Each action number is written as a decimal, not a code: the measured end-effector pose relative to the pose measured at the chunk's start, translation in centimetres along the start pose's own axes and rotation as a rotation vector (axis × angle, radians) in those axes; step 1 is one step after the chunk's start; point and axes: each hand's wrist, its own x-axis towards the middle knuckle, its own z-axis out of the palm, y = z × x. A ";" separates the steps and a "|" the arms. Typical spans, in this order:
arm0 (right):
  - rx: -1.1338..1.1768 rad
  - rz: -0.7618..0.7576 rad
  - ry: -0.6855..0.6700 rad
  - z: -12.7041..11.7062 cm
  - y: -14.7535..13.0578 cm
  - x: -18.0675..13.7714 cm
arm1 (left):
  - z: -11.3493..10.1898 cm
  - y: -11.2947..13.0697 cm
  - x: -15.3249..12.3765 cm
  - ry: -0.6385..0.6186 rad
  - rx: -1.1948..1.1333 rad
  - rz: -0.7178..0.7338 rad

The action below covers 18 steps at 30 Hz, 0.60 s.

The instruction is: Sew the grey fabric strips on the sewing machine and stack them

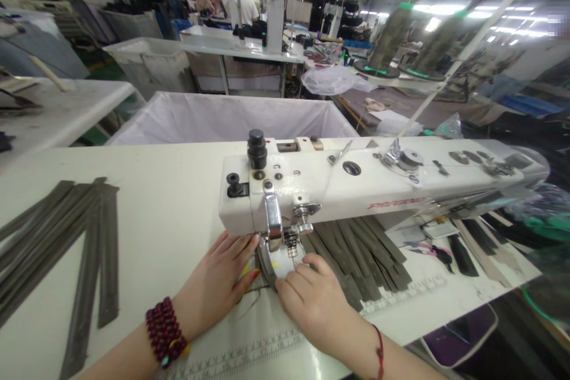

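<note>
the head view looks forward and down from close above the sewing machine [341, 185].

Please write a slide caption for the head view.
Left hand and right hand flank a dark strip at a white sewing machine.

The left hand [220, 276] and right hand [314, 300] flank a dark strip [266, 264] at a white sewing machine [338, 190].
The left lies palm down, the right is curled; olive-gray strips [109, 261] rest on the tabletop [155, 214] to either side.
</note>
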 end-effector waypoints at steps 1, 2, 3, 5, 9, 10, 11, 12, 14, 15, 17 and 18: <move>-0.011 -0.016 -0.014 0.1 0.1 0.3 | 0.0 0.0 0.0 -0.001 0.000 0.001; -0.023 -0.029 -0.026 0.3 0.3 0.6 | 0.0 0.0 0.0 -0.002 0.000 0.003; -0.038 -0.041 -0.036 0.5 0.4 0.9 | -0.1 0.0 0.0 -0.004 -0.002 0.004; -0.069 -0.056 -0.053 0.9 0.6 1.4 | -0.1 0.0 0.0 -0.005 -0.007 0.011; -0.131 -0.076 -0.085 1.8 1.0 2.3 | -0.2 -0.1 -0.1 0.012 -0.010 0.028; -0.155 -0.084 -0.092 2.0 1.1 2.5 | -0.2 -0.1 -0.1 0.011 -0.010 0.029; -0.182 -0.094 -0.100 2.2 1.2 2.8 | -0.2 -0.1 -0.1 0.006 -0.010 0.027; -0.210 -0.104 -0.108 2.3 1.3 3.1 | -0.2 -0.2 -0.1 -0.002 -0.010 0.024; -0.255 -0.122 -0.122 2.6 1.5 3.6 | -0.3 -0.2 0.0 -0.020 -0.007 0.014; -0.272 -0.128 -0.124 2.7 1.6 3.9 | -0.3 -0.1 0.0 -0.030 -0.005 0.010; -0.299 -0.128 -0.121 2.7 1.6 4.3 | -0.5 0.0 0.1 -0.049 -0.005 0.002; -0.314 -0.126 -0.119 2.7 1.6 4.6 | -0.5 0.2 0.2 -0.055 -0.006 -0.001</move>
